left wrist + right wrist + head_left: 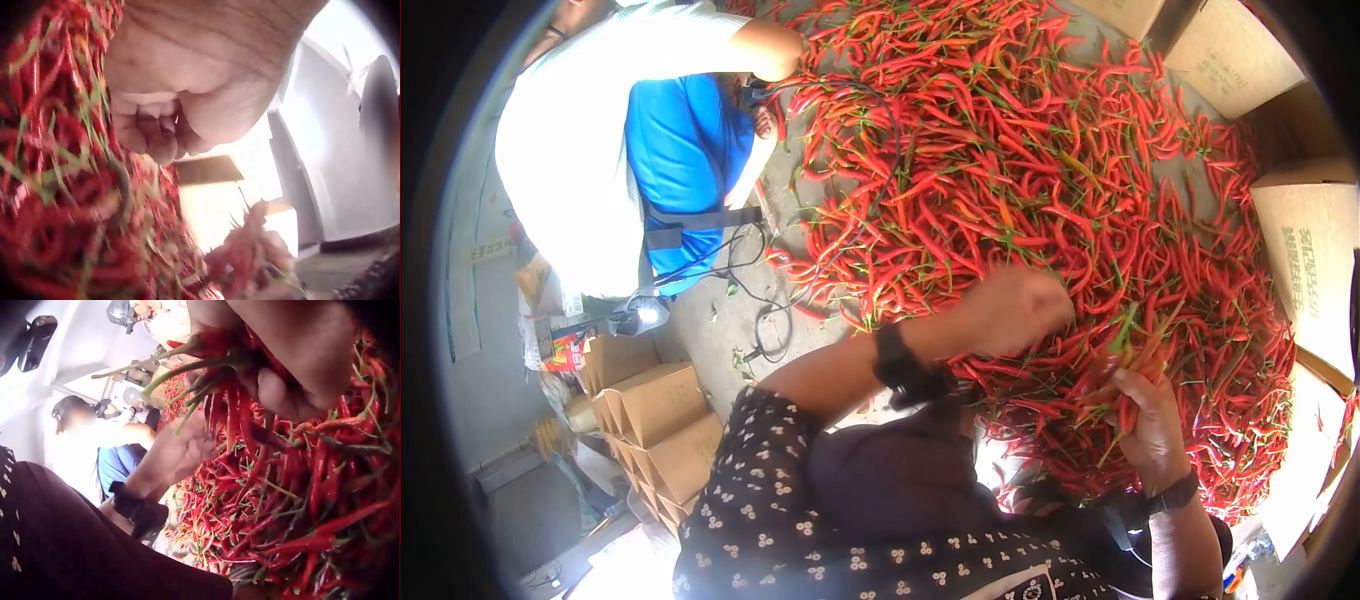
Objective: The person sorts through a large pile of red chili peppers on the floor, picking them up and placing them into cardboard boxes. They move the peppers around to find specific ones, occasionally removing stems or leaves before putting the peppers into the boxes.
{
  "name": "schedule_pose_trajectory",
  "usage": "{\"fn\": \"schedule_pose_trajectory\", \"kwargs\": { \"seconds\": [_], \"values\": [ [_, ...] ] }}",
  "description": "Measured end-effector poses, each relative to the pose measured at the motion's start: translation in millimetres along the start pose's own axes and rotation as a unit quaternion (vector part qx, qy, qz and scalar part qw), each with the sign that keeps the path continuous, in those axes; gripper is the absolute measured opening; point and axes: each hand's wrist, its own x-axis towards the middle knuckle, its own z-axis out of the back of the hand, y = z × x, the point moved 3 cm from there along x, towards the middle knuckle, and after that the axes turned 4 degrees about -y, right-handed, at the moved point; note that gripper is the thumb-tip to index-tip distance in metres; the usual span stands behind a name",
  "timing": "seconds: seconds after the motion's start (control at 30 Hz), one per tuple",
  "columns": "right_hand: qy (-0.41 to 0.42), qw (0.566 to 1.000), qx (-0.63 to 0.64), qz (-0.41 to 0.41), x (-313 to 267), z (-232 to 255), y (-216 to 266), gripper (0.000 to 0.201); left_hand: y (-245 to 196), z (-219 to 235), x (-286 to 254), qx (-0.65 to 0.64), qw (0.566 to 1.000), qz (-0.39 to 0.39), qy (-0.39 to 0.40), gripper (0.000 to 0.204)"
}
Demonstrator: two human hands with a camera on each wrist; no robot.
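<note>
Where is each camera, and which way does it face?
Head: on the head, facing forward and down at the chili pile; left hand, right hand and dark clothes show.
Left wrist: on that wrist, looking past the left hand's curled fingers along the pile.
Right wrist: on that wrist, looking past the right hand, gripping chilies, toward left hand and a blue-trousered person.
Head and right wrist share both hands, clothes, pile and person.
</note>
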Motion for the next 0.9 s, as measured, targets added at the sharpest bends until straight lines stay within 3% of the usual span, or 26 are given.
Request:
{"fn": "schedule_pose_trajectory", "kwargs": {
  "seconds": [0.03, 0.1, 0.17, 0.27, 0.3, 0.37, 0.4, 0.47, 0.53, 0.67, 0.73, 0.77, 0.83, 0.9],
  "values": [
    [0.000, 1.000, 0.000, 0.001, 0.5, 3.0, 2.3, 0.020, 17.6, 23.1, 3.1, 0.035, 0.995, 0.032, -0.091, 0.022],
    [0.002, 1.000, 0.028, 0.002, 1.6, 7.9, 4.9, 0.017, 60.6, 65.7, -0.4, 0.019, 0.970, 0.137, -0.198, 0.023],
    [-0.013, 1.000, 0.018, 0.010, 0.0, 1.1, 8.8, 0.016, 93.5, 98.2, -15.1, 0.024, 0.937, 0.235, -0.257, 0.021],
    [-0.042, 0.999, 0.013, 0.023, 5.0, 6.7, 8.0, 0.015, 113.4, 115.1, -37.4, -0.025, 0.931, 0.258, -0.258, 0.016],
    [-0.046, 0.998, 0.017, 0.026, 7.2, 8.9, 7.7, 0.015, 113.6, 106.9, -38.4, -0.028, 0.931, 0.260, -0.253, 0.016],
    [-0.053, 0.998, 0.019, 0.021, 8.0, 8.9, 8.4, 0.014, 86.5, 78.6, -36.8, 0.094, 0.975, 0.129, -0.153, 0.013],
    [-0.056, 0.998, 0.008, 0.022, 9.8, 9.0, 7.3, 0.014, 70.1, 61.3, -33.8, 0.086, 0.987, 0.086, -0.102, 0.017],
    [-0.060, 0.998, -0.005, 0.022, 10.3, 10.8, 4.0, 0.014, 43.9, 33.4, -22.3, 0.142, 0.988, -0.053, -0.037, 0.024],
    [-0.042, 0.999, -0.020, 0.009, 12.2, 8.5, 2.4, 0.018, 38.7, 4.9, -5.8, 0.125, 0.977, -0.153, -0.079, 0.030],
    [-0.009, 1.000, -0.026, 0.001, 10.5, 2.9, -0.5, 0.025, 34.7, -25.2, 15.0, 0.233, 0.966, -0.091, -0.058, 0.033],
    [-0.034, 0.999, -0.019, 0.010, 8.2, 1.8, -3.3, 0.031, 21.0, -31.0, 12.9, 0.146, 0.985, -0.094, 0.013, 0.031],
    [-0.028, 0.999, -0.020, 0.010, 7.3, 1.1, -4.6, 0.031, 7.3, -30.6, 7.9, 0.150, 0.984, -0.091, 0.010, 0.031],
    [0.000, 1.000, 0.021, -0.003, 5.0, 0.0, -8.2, 0.032, -17.0, -39.0, -5.4, -0.037, 0.993, -0.004, 0.113, 0.028],
    [0.013, 1.000, 0.025, -0.002, 7.6, 5.1, -16.7, 0.030, -15.6, -52.5, -18.5, -0.091, 0.988, -0.046, 0.116, 0.025]
  ]
}}
